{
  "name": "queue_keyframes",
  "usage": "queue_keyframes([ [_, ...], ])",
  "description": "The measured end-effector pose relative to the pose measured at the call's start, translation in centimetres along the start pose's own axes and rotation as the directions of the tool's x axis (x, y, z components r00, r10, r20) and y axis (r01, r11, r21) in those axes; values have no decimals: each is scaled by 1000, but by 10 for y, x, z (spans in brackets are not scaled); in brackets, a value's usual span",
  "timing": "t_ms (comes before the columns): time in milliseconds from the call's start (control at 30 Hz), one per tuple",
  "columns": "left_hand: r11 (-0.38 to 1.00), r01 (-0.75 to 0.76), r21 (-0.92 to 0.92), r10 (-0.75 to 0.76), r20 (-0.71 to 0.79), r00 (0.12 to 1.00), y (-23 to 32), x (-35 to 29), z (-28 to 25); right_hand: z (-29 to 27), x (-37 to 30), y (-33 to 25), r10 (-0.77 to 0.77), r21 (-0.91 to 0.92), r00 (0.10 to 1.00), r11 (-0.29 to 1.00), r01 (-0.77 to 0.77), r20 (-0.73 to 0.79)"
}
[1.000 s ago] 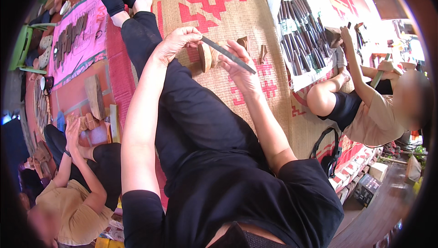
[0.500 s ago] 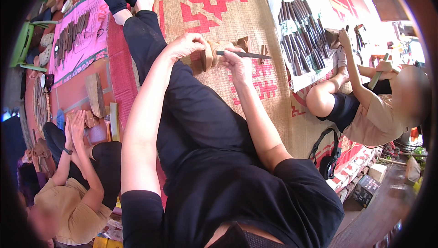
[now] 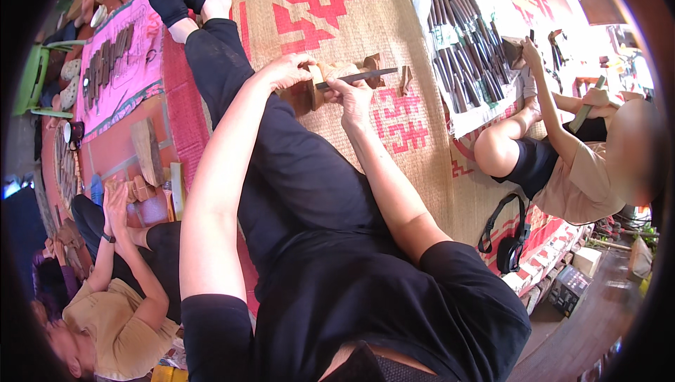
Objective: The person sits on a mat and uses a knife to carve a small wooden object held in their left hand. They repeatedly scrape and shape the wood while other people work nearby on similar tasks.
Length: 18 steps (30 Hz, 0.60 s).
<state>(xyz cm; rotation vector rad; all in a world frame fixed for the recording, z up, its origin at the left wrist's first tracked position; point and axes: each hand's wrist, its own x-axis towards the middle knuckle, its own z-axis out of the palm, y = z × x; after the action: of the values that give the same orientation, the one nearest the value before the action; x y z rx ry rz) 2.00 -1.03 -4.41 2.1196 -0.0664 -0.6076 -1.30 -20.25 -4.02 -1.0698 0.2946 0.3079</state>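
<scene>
My left hand (image 3: 287, 73) is closed on the left side of a pale carved wooden piece (image 3: 332, 73) above the mat, near my outstretched leg. In my right hand (image 3: 353, 99) is a long, dark, flat file-like tool (image 3: 376, 74), gripped near its left end. That end lies against the carved piece close to my left fingertips, while the other end points right. Part of the carved piece is hidden by my fingers and the tool. Brown wooden blocks (image 3: 373, 63) rest just beyond it, and a small wood offcut (image 3: 406, 81) lies to the right.
A white cloth (image 3: 420, 13) on the woven mat (image 3: 415, 150) carries rows of dark-handled tools (image 3: 464, 52). On the right sits a person (image 3: 573, 175) holding tools. Another person (image 3: 123, 312) sits at the left, hands together, near a pink sheet (image 3: 144, 37) with more tools.
My right hand and the file-like tool have slid left along the carved piece, toward my left hand. My left hand stays in nearly the same place.
</scene>
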Motion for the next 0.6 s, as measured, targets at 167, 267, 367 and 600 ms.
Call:
queue_keyframes([
  [167,1000,11,18,-11,27,1000,8,-4,3,-18,2,2,-31,-53,997,998,27,-71],
  [267,998,10,-69,-8,34,999,-3,-3,4,-11,-2,-3,39,-33,998,999,-41,-53],
  [367,999,-4,-52,6,34,999,4,0,-3,3,-1,-8,66,-38,998,997,-67,-22],
  [600,995,-66,-68,69,43,997,-1,7,0,-8,8,-6,-27,-156,1000,988,24,-15],
])
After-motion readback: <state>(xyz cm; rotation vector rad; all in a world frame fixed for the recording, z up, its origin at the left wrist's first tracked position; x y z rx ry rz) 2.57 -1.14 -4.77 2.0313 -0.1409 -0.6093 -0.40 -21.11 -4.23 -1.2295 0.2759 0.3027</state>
